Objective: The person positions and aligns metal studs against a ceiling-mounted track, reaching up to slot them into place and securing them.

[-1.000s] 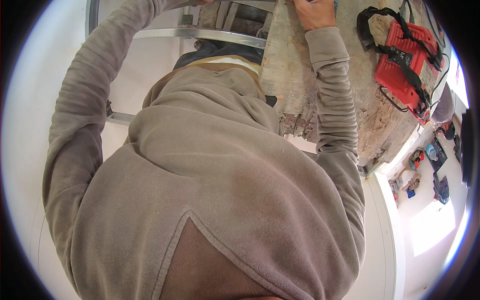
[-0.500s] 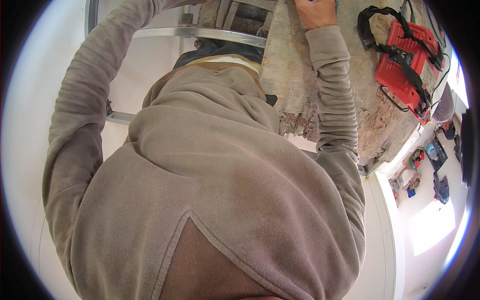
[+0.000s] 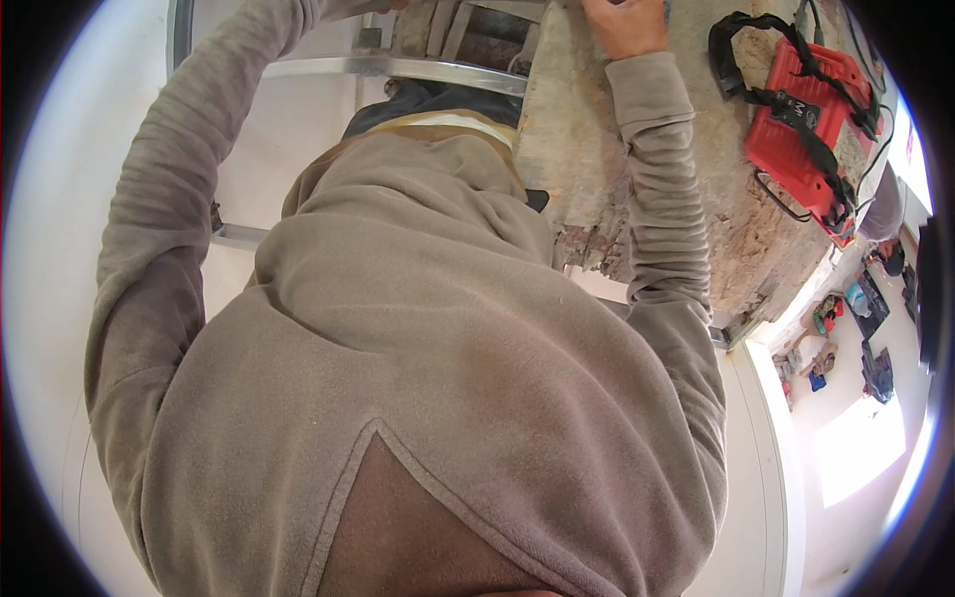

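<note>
My right hand (image 3: 629, 28) is at the top edge over a worn, rough-surfaced slab (image 3: 567, 129). Its fingers run out of the picture, so what they hold, if anything, does not show. Only a sliver of my left hand (image 3: 400, 4) shows at the top edge, near a metal rail (image 3: 398, 67) and old wooden framing (image 3: 448, 30). Both arms reach forward in long grey-brown sleeves. To the right of my right hand, a red ridged plastic device with black straps (image 3: 781, 129) lies on the slab.
The slab's near edge (image 3: 597, 249) is crumbled and broken. Black cables (image 3: 875, 149) run beside the red device. Far below at the right, clothing and assorted items (image 3: 821, 348) lie on a pale floor (image 3: 856, 448), near part of another person (image 3: 883, 214). A pale wall stands at left.
The view has shifted very slightly. Both hands and the red device stay in nearly the same places.
</note>
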{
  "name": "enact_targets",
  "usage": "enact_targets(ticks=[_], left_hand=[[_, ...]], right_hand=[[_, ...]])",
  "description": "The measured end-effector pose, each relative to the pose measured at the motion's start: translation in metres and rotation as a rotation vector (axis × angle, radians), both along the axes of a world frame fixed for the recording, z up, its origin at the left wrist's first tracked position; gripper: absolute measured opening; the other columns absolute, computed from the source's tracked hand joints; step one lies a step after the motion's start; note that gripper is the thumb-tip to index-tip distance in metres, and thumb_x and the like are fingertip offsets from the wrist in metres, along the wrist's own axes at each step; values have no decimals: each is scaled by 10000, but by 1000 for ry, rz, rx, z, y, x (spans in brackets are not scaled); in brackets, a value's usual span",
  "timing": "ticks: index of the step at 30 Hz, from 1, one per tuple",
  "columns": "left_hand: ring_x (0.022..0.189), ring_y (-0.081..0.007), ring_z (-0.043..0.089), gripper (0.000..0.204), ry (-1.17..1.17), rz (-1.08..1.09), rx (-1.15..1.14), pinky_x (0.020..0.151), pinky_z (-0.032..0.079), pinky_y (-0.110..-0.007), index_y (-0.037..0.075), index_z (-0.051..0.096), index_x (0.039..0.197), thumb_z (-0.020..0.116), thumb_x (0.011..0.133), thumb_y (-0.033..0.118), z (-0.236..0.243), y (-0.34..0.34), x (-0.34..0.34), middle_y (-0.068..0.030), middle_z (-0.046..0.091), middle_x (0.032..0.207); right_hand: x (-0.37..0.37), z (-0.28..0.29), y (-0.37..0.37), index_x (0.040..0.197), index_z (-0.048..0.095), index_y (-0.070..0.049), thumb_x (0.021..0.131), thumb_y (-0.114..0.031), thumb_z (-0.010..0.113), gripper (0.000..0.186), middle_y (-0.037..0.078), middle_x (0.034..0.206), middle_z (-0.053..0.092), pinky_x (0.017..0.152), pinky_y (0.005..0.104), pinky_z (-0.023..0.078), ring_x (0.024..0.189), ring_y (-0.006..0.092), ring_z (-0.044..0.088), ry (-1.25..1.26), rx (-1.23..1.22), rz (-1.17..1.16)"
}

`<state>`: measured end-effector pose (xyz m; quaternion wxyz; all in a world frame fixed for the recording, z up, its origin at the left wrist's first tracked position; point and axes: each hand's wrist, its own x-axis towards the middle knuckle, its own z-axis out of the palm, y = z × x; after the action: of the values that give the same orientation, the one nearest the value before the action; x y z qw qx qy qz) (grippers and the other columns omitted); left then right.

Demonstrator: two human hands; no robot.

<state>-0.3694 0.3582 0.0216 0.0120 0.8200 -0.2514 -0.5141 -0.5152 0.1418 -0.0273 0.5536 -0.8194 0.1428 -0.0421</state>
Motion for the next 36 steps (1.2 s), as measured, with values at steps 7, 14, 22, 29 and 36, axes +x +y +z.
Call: enact_targets(ticks=[7,14,22,29,36], left_hand=[[1015,-271,611,676,97,273,-335,879,484,-379,53,609,1234,676,570,158,-62,50,5,-175,660,1059],[636,-286,619,607,296,846,-499,589,532,-398,-54,559,1154,605,570,107,-126,149,8,-167,612,766],[646,-257,581,841,671,1193,-812,625,541,-381,50,462,1410,483,572,112,-72,166,-19,-138,559,780],[647,-219,588,747,560,1269,-898,630,540,-354,41,485,1380,487,640,142,-69,169,-33,-111,581,784],[653,-218,587,727,580,1190,-952,622,540,-364,68,502,1373,476,648,120,-78,177,-30,-113,569,779]], right_hand=[[-7,-17,-6,951,719,-60,838,-165,660,165,123,832,689,678,323,511,722,208,659,-72,15,-38],[-51,13,-37,1188,604,-12,879,-181,634,354,198,1057,637,816,382,503,964,328,627,-75,-208,-464],[-80,2,-6,1304,490,-29,844,-246,658,535,240,1221,500,987,464,407,1159,417,479,134,-609,-448],[-81,-18,4,1300,485,-51,858,-274,628,516,240,1194,495,963,469,430,1138,422,504,222,-565,-441],[-62,-18,-54,1156,600,-79,943,-241,534,276,222,1014,631,826,500,487,988,410,608,231,-669,-431]])
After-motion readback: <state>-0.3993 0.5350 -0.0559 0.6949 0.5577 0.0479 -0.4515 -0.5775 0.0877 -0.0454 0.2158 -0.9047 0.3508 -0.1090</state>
